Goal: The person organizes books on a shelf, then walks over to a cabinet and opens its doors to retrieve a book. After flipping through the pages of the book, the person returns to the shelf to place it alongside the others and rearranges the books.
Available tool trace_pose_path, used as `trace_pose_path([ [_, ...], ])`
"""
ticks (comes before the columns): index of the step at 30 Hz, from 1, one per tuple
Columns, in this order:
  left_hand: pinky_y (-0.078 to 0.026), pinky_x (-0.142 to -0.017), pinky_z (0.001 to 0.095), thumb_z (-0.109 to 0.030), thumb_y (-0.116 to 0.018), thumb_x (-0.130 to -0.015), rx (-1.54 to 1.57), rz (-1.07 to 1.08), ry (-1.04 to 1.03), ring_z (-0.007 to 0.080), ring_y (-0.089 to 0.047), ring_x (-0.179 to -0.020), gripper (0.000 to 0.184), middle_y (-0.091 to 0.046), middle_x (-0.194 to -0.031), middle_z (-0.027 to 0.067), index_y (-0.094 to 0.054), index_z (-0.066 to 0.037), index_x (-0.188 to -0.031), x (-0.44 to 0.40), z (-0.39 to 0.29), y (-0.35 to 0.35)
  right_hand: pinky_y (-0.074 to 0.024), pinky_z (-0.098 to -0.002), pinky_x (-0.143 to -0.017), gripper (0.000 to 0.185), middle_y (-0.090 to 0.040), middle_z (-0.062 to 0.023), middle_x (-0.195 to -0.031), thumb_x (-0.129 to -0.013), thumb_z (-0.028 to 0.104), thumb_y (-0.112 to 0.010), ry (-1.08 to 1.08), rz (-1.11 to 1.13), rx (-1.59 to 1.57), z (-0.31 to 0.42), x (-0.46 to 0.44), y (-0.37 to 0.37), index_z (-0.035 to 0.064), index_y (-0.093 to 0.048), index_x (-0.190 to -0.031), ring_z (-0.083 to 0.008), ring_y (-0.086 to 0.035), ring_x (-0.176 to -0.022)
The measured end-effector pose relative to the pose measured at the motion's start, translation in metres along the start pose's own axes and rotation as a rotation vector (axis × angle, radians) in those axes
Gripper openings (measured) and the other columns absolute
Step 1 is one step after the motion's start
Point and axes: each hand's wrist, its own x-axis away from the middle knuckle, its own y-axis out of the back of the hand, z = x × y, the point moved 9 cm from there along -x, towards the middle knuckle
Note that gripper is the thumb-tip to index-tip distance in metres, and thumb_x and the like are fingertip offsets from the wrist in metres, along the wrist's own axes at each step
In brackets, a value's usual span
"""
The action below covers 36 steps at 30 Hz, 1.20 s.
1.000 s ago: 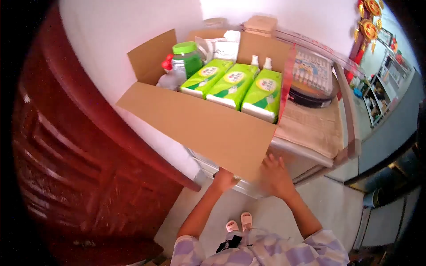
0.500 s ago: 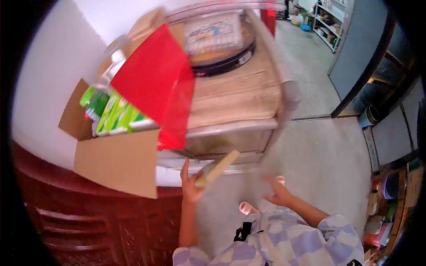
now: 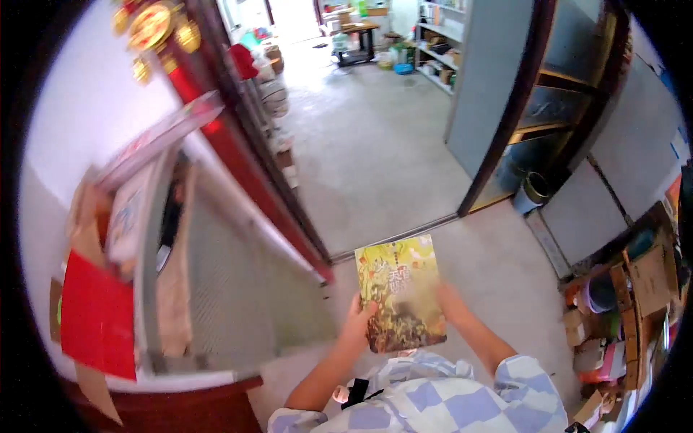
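Observation:
A yellow illustrated book [image 3: 401,292] with pale characters on its cover is held in front of my body, cover facing up at me. My left hand [image 3: 357,317] grips its left edge, thumb lying over the cover and fingers hidden underneath. At the opposite edge, my right hand [image 3: 452,303] also holds the book, though it is blurred and its fingers are mostly hidden behind.
A cabinet [image 3: 224,289] on the left carries a red paper bag [image 3: 97,314]. Ahead, a doorway with a floor track [image 3: 397,237] opens onto another room with shelves [image 3: 439,50]. A bucket [image 3: 532,191] and a crowded wooden rack [image 3: 635,325] stand at right.
The view has swung right, from the cabinet top towards the doorway. The book has turned from edge-on to cover-up, and my right hand, apart from it before, has taken its right edge.

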Motion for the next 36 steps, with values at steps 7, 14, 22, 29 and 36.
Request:
trace_pose_path([
  [7,-0.043,-0.089,0.0400,-0.022,-0.038,-0.091,0.120,0.102,0.096,0.0235,-0.050,-0.108,0.040,-0.049,-0.121,0.0094,-0.034,-0.007,-0.128,-0.117,-0.015,-0.064,-0.0467,-0.0367,-0.085,0.056,-0.052,-0.0122,-0.117,-0.081,0.029,-0.055,0.056,-0.053,-0.364,0.053,-0.079,0.051,0.0033,-0.037,-0.127,-0.0210,-0.055,-0.102],
  [14,-0.047,-0.085,0.0406,-0.027,-0.047,-0.089,0.333,0.230,0.193,0.0227,-0.056,-0.100,0.038,-0.055,-0.112,0.0090,-0.045,-0.004,-0.119,-0.087,-0.026,-0.029,-0.0447,-0.0382,-0.087,0.070,-0.051,-0.0122,-0.117,-0.072,0.020,-0.068,0.249,0.122,-0.516,0.036,-0.052,-0.034,0.0041,-0.032,-0.129,-0.0226,-0.053,-0.104],
  [22,-0.047,-0.084,0.0411,-0.025,-0.049,-0.087,0.242,0.267,0.222,0.0230,-0.056,-0.100,0.038,-0.055,-0.112,0.0094,-0.045,-0.004,-0.119,-0.236,-0.093,-0.036,-0.0434,-0.0369,-0.086,0.067,-0.051,-0.0070,-0.111,-0.070,0.020,-0.071,0.338,-0.009,-0.336,0.114,-0.207,-0.002,0.0100,-0.034,-0.125,-0.0210,-0.051,-0.101],
  [29,-0.047,-0.084,0.0414,-0.023,-0.050,-0.086,0.084,0.157,0.239,0.0234,-0.056,-0.099,0.039,-0.055,-0.112,0.0097,-0.045,-0.004,-0.119,-0.335,-0.128,0.041,-0.0456,-0.0377,-0.083,0.069,-0.052,-0.0075,-0.111,-0.069,0.020,-0.073,0.375,-0.159,-0.431,0.167,-0.300,0.041,0.0103,-0.034,-0.125,-0.0225,-0.053,-0.098],
  [36,-0.048,-0.083,0.0418,-0.022,-0.052,-0.085,0.084,0.161,0.238,0.0237,-0.056,-0.099,0.039,-0.055,-0.112,0.0100,-0.045,-0.004,-0.119,-0.560,-0.166,-0.037,-0.0470,-0.0371,-0.080,0.074,-0.052,-0.0086,-0.109,-0.067,0.025,-0.073,0.413,-0.098,-0.463,0.302,-0.492,0.137,0.0092,-0.033,-0.127,-0.0214,-0.055,-0.094],
])
